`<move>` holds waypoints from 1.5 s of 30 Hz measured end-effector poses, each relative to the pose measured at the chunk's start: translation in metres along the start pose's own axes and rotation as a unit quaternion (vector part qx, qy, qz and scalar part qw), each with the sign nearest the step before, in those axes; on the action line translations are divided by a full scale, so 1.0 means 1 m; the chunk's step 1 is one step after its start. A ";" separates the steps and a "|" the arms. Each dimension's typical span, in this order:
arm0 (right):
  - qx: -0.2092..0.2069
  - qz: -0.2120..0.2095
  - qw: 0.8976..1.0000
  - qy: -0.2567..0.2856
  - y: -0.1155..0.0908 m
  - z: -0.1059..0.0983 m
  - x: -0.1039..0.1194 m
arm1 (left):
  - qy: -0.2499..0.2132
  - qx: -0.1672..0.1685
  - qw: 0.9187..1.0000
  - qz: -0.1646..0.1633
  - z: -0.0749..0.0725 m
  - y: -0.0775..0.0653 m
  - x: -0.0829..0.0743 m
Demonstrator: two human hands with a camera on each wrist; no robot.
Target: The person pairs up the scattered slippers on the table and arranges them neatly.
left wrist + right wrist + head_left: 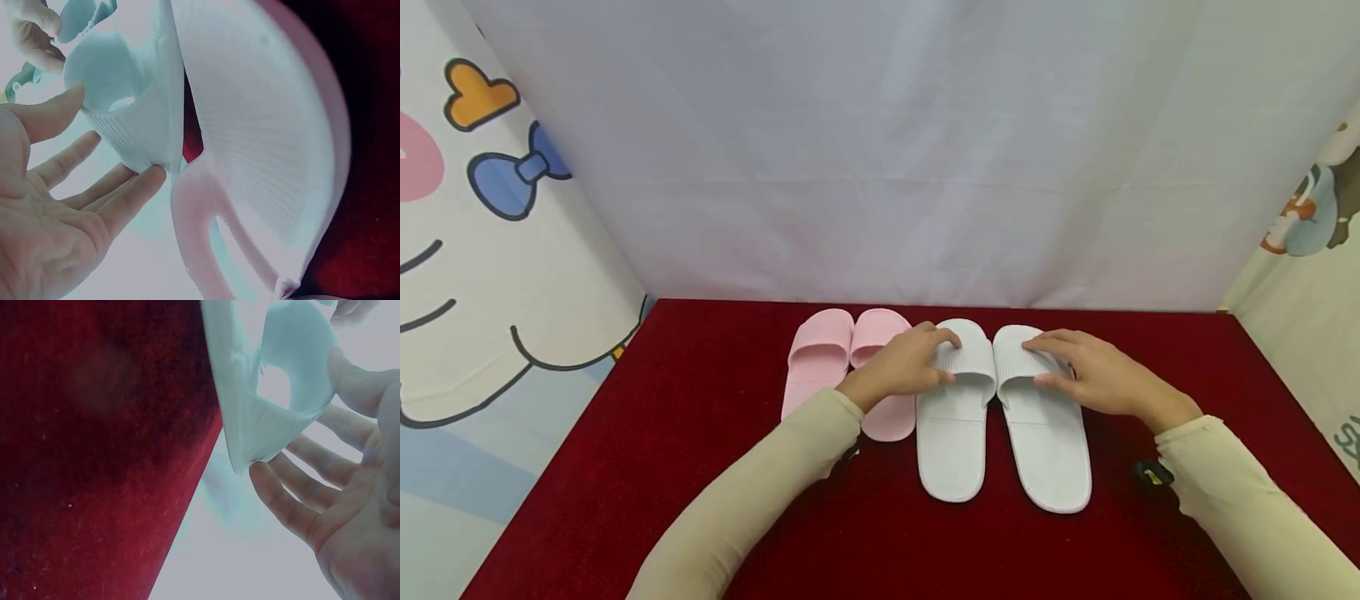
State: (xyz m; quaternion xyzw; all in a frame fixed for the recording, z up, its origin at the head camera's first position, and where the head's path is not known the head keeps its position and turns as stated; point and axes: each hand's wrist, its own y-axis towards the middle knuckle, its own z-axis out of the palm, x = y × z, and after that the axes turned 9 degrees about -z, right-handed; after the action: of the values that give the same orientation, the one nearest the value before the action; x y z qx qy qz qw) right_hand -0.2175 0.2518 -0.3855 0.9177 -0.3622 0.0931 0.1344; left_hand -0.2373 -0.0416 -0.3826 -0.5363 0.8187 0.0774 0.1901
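Two white slide slippers lie side by side on the dark red surface, toes away from me. My left hand (904,360) reaches over the strap of the left white slipper (952,450). In the left wrist view its fingers are spread, with fingertips and thumb right at the ribbed strap (140,128). My right hand (1101,375) is at the right white slipper (1051,458). The right wrist view shows its thumb by the strap's rear edge and its fingers along the toe side of the strap (281,428). Neither hand curls round a slipper.
A left pink slipper (814,375) and a right pink slipper (889,421) stand just left of the white pair, the latter partly under my left forearm. A white curtain (925,167) closes off the back of the red surface (700,400). Cartoon-printed cloth (505,275) hangs at the left.
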 end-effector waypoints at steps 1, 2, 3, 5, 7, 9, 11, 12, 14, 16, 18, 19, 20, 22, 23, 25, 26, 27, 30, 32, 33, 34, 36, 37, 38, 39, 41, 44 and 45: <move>-0.001 -0.002 1.000 -0.001 0.000 0.000 -0.001 | -0.001 0.004 1.000 -0.001 -0.001 0.001 0.000; -0.002 -0.004 1.000 -0.002 0.001 -0.001 -0.001 | -0.003 0.007 1.000 -0.003 -0.002 0.002 0.000; -0.003 -0.004 1.000 -0.001 0.001 -0.001 -0.002 | -0.004 0.009 1.000 -0.003 -0.002 0.003 0.000; -0.003 -0.005 1.000 -0.001 0.003 -0.002 -0.003 | -0.005 0.011 1.000 -0.005 -0.004 0.005 0.001; -0.003 -0.004 1.000 0.001 0.004 -0.003 -0.004 | -0.005 0.012 1.000 -0.006 -0.005 0.007 0.001; 0.001 -0.002 1.000 0.001 0.006 -0.005 -0.005 | -0.002 0.013 1.000 -0.006 -0.006 0.011 0.002; 0.007 0.000 1.000 0.001 0.007 -0.007 -0.007 | 0.001 0.015 1.000 -0.003 -0.007 0.015 0.002; 0.009 0.002 1.000 0.000 0.008 -0.008 -0.007 | 0.003 0.015 1.000 -0.001 -0.008 0.018 0.002; 0.013 0.005 1.000 0.000 0.010 -0.008 -0.010 | 0.006 0.016 1.000 0.003 -0.009 0.023 0.002; 0.014 0.009 1.000 0.002 0.013 -0.009 -0.013 | 0.005 0.019 1.000 0.003 -0.011 0.028 0.001; 0.013 0.014 1.000 0.004 0.016 -0.009 -0.017 | 0.003 0.024 1.000 -0.002 -0.012 0.033 0.001; 0.012 0.015 1.000 0.005 0.017 -0.008 -0.019 | 0.002 0.027 1.000 -0.006 -0.012 0.035 0.001; 0.012 0.016 1.000 0.006 0.019 -0.008 -0.021 | 0.001 0.029 1.000 -0.010 -0.012 0.037 0.002; 0.012 0.014 1.000 0.009 0.024 -0.006 -0.023 | -0.002 0.033 0.999 -0.018 -0.011 0.041 0.005; 0.013 0.013 1.000 0.009 0.026 -0.005 -0.024 | -0.002 0.034 0.999 -0.021 -0.011 0.042 0.006; 0.016 0.014 1.000 0.011 0.030 -0.003 -0.026 | -0.007 0.034 0.999 -0.024 -0.010 0.046 0.008; 0.018 0.016 1.000 0.012 0.031 -0.002 -0.027 | -0.011 0.034 0.999 -0.025 -0.009 0.047 0.010; 0.020 0.018 1.000 0.014 0.032 -0.001 -0.028 | -0.015 0.034 0.999 -0.025 -0.008 0.049 0.010; 0.023 0.031 0.999 0.030 0.034 0.003 -0.032 | -0.022 0.036 0.999 -0.027 -0.005 0.053 0.012; 0.025 0.038 0.998 0.048 0.035 0.007 -0.036 | -0.023 0.036 0.999 -0.031 -0.003 0.054 0.014; 0.025 0.042 0.997 0.057 0.035 0.009 -0.037 | -0.023 0.036 0.999 -0.032 -0.002 0.054 0.014; 0.024 0.045 0.996 0.067 0.035 0.010 -0.039 | -0.023 0.035 0.999 -0.034 -0.001 0.055 0.015; 0.021 0.051 0.995 0.081 0.035 0.013 -0.042 | -0.024 0.033 0.999 -0.035 0.000 0.055 0.016; 0.019 0.054 0.995 0.087 0.034 0.014 -0.043 | -0.026 0.031 0.999 -0.036 0.001 0.055 0.016; 0.017 0.055 0.994 0.091 0.033 0.015 -0.044 | -0.030 0.030 0.998 -0.035 0.001 0.055 0.017; 0.015 0.056 0.994 0.094 0.033 0.015 -0.045 | -0.031 0.029 0.999 -0.034 0.001 0.054 0.017; 0.010 0.055 0.993 0.100 0.032 0.016 -0.046 | -0.032 0.026 0.999 -0.033 0.002 0.055 0.018; 0.005 0.052 0.993 0.103 0.032 0.016 -0.048 | -0.036 0.023 0.999 -0.030 0.002 0.056 0.021; 0.002 0.052 0.993 0.105 0.032 0.017 -0.048 | -0.040 0.022 0.999 -0.029 0.002 0.056 0.022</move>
State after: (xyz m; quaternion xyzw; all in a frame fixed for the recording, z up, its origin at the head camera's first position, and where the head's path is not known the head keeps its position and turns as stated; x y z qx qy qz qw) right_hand -0.2726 0.2550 -0.4087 0.8829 -0.3933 0.1965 0.1647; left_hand -0.2955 -0.0362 -0.3969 -0.5520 0.7960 0.0748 0.2368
